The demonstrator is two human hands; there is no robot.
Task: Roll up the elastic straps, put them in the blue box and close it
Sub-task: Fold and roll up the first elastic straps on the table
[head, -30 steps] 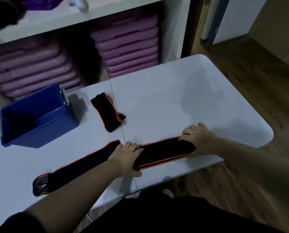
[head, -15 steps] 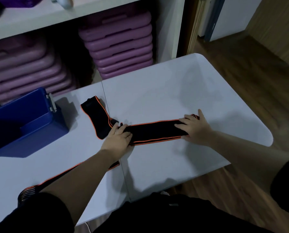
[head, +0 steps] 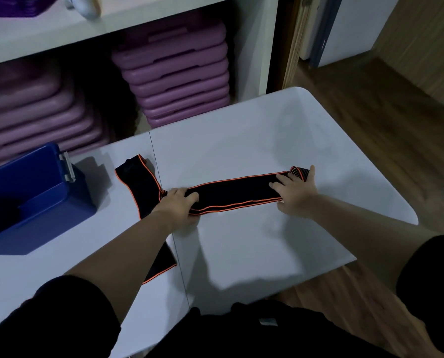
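A long black elastic strap with orange edges (head: pixel 236 193) lies doubled over across the white table (head: pixel 254 140). My left hand (head: pixel 179 205) grips its folded left end. My right hand (head: pixel 297 192) presses flat on the right end, where a striped tip shows. The strap's tail (head: pixel 161 264) runs back under my left forearm. A second, shorter black strap (head: pixel 138 182) lies flat just left of my left hand. The open blue box (head: pixel 40 197) stands at the table's left side; no lid shows.
White shelves behind the table hold stacks of purple plastic cases (head: pixel 177 81). A seam (head: pixel 164 202) splits the tabletop down its middle. Wooden floor (head: pixel 371 125) lies to the right, past the table's rounded corner.
Both hands have carried the strap away from the near edge toward the middle of the table, and it now lies folded double. The view shifted right, cutting off part of the blue box.
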